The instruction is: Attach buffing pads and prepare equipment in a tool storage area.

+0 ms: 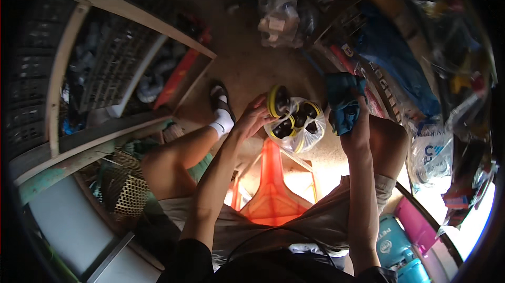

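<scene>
My left hand [252,117] grips a round black piece with a yellow rim [280,101], fingers closed at its left edge; its exact kind I cannot make out. Just below and right of it is a clear plastic bag [311,140], its mouth open, with several similar black-and-yellow round pieces [301,117] inside. A bunched teal-blue cloth [344,96] is in my right hand [360,125], to the right of the bag. Folds of the cloth partly cover the fingers of that hand.
An orange-red plastic stool [271,188] is between my legs. Wooden-framed shelving with dark crates [113,67] lines the left side, above a woven basket [129,193]. Plastic-wrapped goods [431,151] crowd the right. A clear bag [279,22] lies on the floor ahead.
</scene>
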`<state>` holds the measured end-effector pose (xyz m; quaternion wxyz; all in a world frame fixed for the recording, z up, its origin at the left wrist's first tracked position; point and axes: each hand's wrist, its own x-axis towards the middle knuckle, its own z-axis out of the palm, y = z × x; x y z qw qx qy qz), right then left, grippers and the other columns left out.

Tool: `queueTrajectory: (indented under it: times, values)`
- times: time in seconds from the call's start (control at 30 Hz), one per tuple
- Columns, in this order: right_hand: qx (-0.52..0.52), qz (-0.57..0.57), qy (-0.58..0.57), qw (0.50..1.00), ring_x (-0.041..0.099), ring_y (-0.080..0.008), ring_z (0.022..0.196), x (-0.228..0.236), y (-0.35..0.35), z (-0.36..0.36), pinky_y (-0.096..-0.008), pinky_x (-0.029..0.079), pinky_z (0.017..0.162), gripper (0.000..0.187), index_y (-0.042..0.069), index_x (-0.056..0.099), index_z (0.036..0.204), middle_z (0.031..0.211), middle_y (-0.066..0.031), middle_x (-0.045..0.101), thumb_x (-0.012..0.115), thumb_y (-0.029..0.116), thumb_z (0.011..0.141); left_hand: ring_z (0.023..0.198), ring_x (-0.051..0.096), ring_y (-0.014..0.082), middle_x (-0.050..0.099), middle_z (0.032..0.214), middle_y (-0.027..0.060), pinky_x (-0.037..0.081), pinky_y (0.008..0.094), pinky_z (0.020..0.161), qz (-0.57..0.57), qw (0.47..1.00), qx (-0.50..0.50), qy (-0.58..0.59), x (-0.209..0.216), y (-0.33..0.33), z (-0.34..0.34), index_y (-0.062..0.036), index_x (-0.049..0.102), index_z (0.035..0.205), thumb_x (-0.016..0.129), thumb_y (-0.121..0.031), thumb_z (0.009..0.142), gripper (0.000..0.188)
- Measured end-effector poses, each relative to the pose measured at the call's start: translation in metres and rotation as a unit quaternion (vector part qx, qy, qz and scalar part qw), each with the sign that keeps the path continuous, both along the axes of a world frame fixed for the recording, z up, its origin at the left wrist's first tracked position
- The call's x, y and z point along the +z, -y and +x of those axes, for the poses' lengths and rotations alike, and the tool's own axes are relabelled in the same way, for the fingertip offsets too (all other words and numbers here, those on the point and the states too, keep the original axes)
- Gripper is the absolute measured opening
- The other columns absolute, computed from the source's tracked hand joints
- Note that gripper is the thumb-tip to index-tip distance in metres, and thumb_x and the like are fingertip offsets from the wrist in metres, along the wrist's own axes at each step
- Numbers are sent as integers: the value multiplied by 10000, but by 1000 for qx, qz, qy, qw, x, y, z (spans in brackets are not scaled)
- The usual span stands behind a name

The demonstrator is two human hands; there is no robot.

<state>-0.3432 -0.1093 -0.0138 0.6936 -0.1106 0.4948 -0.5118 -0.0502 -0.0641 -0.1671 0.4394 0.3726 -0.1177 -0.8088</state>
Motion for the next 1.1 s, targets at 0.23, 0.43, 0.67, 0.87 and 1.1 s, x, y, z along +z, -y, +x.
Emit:
queueTrajectory:
  times: [0.23,0.43,0.67,0.87,1.1]
  values:
    - [89,-16,120,989,724,-216,1041,53,-3,44,-399,607,922,490,115,633,1336,1170,-77,721,718,431,972,1369,592,342,571,1516,121,551,548,1106,-63,990,121,-45,173,11,30,-176,582,1447,600,-462,1083,463]
    - [75,18,159,984,750,-247,990,51,-49,74,-387,602,950,529,54,659,1283,1118,-114,763,710,468,958,1335,640,297,645,1495,102,494,503,1153,15,962,68,-263,206,-68,-55,-84,626,1460,484,-694,1059,744]
    - [81,-21,168,982,713,-215,933,46,-81,66,-370,597,814,418,111,641,1246,1107,-60,718,728,408,965,1389,600,361,631,1505,120,414,658,1208,29,944,232,-231,193,-131,-58,-170,631,1451,517,-681,1036,668]
    - [44,-16,152,987,710,-245,1088,60,-54,18,-387,581,976,456,81,587,1365,1224,-75,706,667,346,1002,1196,709,386,667,1421,129,624,558,882,-74,991,112,-10,243,-83,-21,-162,591,1471,327,-747,1074,754]
    - [193,-310,-299,881,633,-173,1109,97,-107,45,-361,523,1007,502,68,604,1373,1187,-78,680,712,170,893,1067,755,244,773,1155,109,612,389,926,23,959,247,138,207,-41,-53,-55,712,1262,381,-434,1118,524]
